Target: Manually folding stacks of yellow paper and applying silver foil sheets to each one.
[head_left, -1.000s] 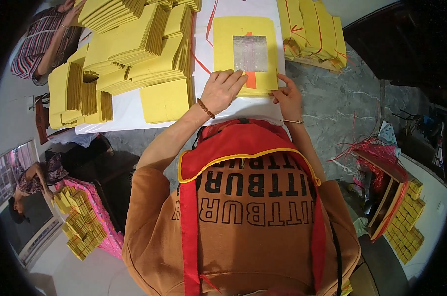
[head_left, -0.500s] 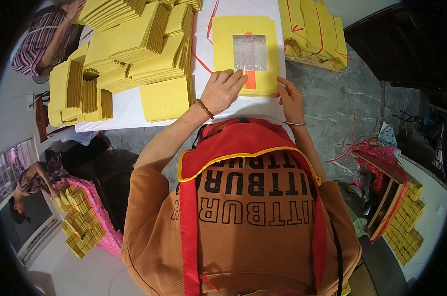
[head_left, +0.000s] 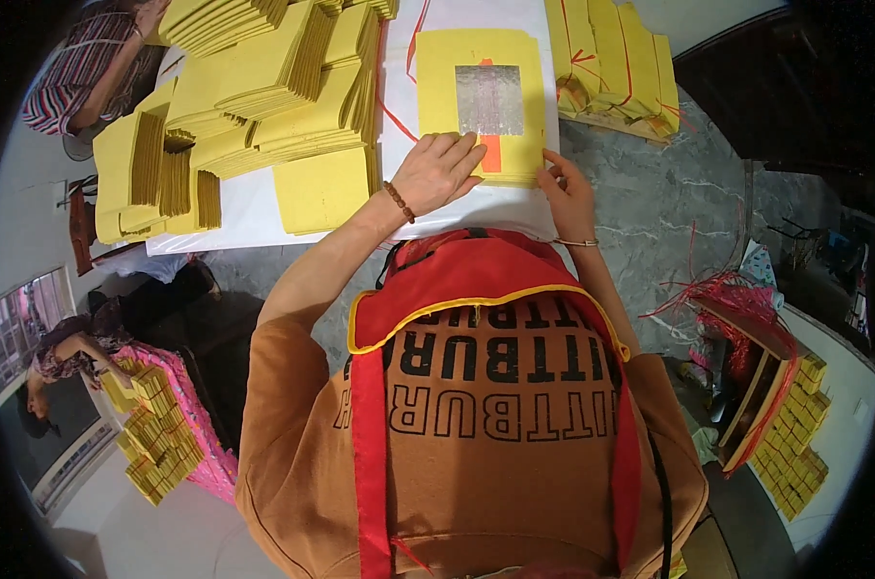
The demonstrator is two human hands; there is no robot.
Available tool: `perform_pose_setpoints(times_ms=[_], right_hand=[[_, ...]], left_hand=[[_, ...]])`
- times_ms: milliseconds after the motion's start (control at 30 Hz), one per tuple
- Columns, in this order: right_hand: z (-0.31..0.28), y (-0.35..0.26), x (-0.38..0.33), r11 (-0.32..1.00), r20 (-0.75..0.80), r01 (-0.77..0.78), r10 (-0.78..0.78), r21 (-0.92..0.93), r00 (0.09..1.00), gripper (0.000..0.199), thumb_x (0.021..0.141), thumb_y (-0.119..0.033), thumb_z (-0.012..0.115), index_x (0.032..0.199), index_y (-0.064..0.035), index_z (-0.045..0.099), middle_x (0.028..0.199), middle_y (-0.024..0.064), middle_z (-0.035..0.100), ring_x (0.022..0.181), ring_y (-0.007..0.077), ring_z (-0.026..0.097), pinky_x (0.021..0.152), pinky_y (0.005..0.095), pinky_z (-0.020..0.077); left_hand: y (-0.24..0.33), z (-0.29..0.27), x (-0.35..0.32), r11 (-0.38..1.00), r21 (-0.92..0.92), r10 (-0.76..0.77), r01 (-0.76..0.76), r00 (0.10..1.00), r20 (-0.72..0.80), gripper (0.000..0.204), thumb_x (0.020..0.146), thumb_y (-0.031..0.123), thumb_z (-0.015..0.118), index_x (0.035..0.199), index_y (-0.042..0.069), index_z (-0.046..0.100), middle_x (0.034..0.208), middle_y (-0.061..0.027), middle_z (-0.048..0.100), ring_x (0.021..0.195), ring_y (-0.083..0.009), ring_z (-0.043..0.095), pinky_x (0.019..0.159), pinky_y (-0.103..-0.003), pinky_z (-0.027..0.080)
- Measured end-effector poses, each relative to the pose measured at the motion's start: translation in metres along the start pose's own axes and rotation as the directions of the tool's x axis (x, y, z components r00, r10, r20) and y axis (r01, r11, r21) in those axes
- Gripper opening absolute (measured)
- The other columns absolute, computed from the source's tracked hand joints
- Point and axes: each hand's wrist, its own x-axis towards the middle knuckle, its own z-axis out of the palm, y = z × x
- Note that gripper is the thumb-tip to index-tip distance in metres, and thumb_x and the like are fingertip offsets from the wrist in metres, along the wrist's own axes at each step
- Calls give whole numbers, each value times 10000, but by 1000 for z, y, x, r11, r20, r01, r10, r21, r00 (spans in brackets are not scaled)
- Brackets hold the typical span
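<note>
A squared stack of yellow paper sheets [head_left: 437, 87] lies before me on the white-covered table. Its top sheet bears a silvery square [head_left: 488, 99] with an orange-red strip [head_left: 492, 152] under it. Across the stack's lower left part rests my left hand [head_left: 441, 170], fingers stretched out flat, tips beside the strip. At the lower right corner my right hand [head_left: 567, 191] has the stack's edge between thumb and fingers; the thumb is partly hidden. Left of my left hand lies a separate low yellow paper stack [head_left: 323, 190].
Folded yellow paper bundles [head_left: 263, 82] are heaped on the table's left. Tied yellow bundles [head_left: 616, 63] stand beyond its right edge. Red cords [head_left: 727, 299] hang over a wooden stand [head_left: 763, 405] at the right. Co-workers are at the upper left [head_left: 95, 72] and lower left [head_left: 75, 347].
Both my hands stay at the stack, almost unmoved. The co-worker's arm at the upper left has shifted slightly, and the one at the lower left has moved a little.
</note>
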Motion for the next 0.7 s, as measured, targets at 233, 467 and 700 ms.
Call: perform_pose_setpoints(times_ms=[233,467,700], right_hand=[[3,-13,-6,959,-7,113,-119,-262,993,468,705,-157,719,1147,-68,592,869,40,505,628,126,468,602,254,428],[7,0,-3,964,-64,148,-166,-222,984,527,659,-176,737,1155,-96,578,1026,94,466,777,177,470,696,276,435],[12,3,-2,973,-87,168,-183,-157,979,533,663,-164,736,1155,-75,552,1052,100,470,777,177,479,705,275,445]], left_hand=[[-8,-9,8,989,-141,-20,33,995,95,426,740,248,671,1096,32,579,1107,-106,568,973,-264,527,810,-368,451],[-4,-10,12,995,-100,-7,17,995,99,393,734,226,673,1063,29,588,1080,-107,572,940,-251,539,786,-355,464],[2,-2,14,1000,-2,26,-26,995,92,419,715,180,657,1097,33,569,1008,-123,592,850,-237,573,724,-329,489]])
